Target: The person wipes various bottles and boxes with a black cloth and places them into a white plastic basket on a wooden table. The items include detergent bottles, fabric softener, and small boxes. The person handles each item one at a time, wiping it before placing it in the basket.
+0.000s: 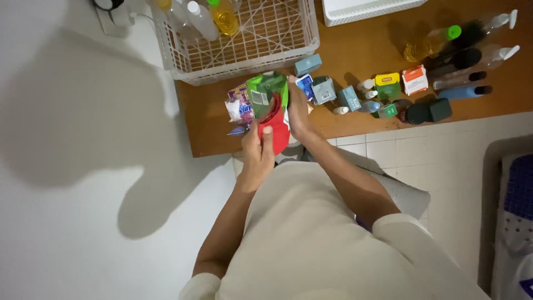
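I hold a stack of flat snack packets over the near edge of a low wooden table (355, 39). My left hand (258, 153) grips the stack from below, thumb on a red packet (276, 130). My right hand (298, 108) steadies it from the right side, fingers up along a green packet (266, 91). More packets, purple and white (239, 105), lie on the table just left of the stack.
A white lattice basket (250, 58) with clear and yellow bottles (225, 16) stands at the back. Small boxes (323, 90), jars and tubes lie right of my hands. Several bottles (433, 41) lie at the far right. A second white basket (366, 10) sits behind.
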